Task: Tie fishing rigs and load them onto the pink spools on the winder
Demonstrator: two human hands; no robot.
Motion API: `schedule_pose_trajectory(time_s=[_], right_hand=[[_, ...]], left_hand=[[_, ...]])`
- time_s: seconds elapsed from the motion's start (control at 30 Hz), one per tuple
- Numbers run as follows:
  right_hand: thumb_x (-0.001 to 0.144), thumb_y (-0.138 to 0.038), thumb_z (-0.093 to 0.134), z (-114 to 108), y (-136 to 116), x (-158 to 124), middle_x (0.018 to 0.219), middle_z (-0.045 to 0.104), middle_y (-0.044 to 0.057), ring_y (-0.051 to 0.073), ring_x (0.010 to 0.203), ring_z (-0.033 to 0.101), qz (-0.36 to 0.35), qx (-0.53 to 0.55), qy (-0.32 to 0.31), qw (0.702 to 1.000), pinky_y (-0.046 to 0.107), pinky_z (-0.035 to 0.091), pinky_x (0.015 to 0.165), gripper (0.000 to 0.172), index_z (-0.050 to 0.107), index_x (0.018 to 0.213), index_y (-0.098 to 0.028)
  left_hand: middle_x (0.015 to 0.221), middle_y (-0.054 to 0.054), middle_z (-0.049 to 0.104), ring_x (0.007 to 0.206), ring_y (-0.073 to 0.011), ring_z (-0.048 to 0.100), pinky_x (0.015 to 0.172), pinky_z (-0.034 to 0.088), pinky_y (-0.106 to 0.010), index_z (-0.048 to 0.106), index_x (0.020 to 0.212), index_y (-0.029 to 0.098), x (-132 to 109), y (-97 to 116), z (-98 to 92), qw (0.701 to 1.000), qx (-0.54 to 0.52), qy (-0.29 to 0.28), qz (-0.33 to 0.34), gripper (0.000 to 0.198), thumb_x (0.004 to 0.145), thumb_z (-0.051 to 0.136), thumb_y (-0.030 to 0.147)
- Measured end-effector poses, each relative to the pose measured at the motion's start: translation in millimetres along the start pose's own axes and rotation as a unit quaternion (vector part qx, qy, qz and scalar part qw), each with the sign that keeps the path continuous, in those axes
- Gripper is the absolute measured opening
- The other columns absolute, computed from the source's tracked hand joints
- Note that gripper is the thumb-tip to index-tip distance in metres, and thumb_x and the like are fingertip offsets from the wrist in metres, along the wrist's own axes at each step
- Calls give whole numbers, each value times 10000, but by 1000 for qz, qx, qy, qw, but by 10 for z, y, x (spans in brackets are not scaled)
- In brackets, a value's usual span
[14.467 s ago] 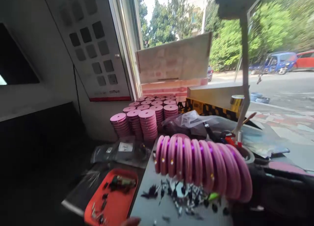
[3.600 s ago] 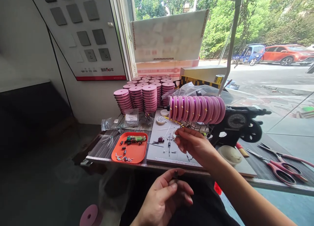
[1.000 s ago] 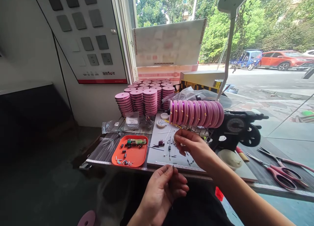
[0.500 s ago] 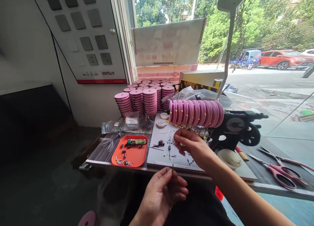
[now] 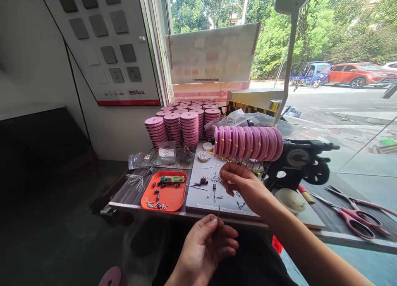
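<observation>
My left hand (image 5: 206, 244), low in front of the table edge, pinches a thin dark piece (image 5: 218, 213) on a fine fishing line between thumb and forefinger. Above it, my right hand (image 5: 238, 178) is closed in a pinch on the upper part of that line, over the pale work board (image 5: 198, 199). The line itself is barely visible. Small tackle parts (image 5: 214, 187) and a dark tuft of short strands (image 5: 203, 181) lie on the board. Just behind my right hand is a row of pink foam spools (image 5: 248, 143) mounted on a black winder (image 5: 297, 158).
An orange tray (image 5: 145, 195) with small black and metal parts lies left of the board. Stacked pink spools (image 5: 190, 129) stand behind it. To the right are a round tub (image 5: 290, 201) and two pairs of scissors (image 5: 356, 222). Thin white sticks (image 5: 136, 182) lie far left.
My left hand has shifted very slightly down and to the right, still pinching. My right hand stays in nearly the same place. Nothing on the table has moved.
</observation>
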State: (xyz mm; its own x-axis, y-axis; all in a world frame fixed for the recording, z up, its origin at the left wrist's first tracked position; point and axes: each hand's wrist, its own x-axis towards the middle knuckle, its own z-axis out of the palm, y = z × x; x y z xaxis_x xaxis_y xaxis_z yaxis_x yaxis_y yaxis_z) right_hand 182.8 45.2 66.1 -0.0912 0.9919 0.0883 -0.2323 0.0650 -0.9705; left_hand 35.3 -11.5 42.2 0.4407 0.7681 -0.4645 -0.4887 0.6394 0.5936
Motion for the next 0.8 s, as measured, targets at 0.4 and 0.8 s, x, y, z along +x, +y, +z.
schedule_pose_trajectory(time_s=[0.4, 0.8], right_hand=[[679, -389, 640, -45, -43, 28, 521, 398, -52, 83, 494, 327, -30, -69, 15, 997, 239, 250, 494, 259, 527, 614, -166], [677, -413, 636, -7, -65, -5, 500, 436, -38, 92, 487, 361, -5, -17, -13, 1000, 242, 265, 491, 286, 510, 600, -168]], left_hand=[[926, -70, 672, 873, -177, 575, 753, 406, -200, 681, 895, 148, 244, 213, 60, 908, 283, 66, 304, 229, 675, 690, 211], [580, -17, 595, 625, -127, 539, 691, 409, -244, 639, 635, 123, 472, 314, 324, 958, 111, -127, 233, 116, 715, 632, 207]])
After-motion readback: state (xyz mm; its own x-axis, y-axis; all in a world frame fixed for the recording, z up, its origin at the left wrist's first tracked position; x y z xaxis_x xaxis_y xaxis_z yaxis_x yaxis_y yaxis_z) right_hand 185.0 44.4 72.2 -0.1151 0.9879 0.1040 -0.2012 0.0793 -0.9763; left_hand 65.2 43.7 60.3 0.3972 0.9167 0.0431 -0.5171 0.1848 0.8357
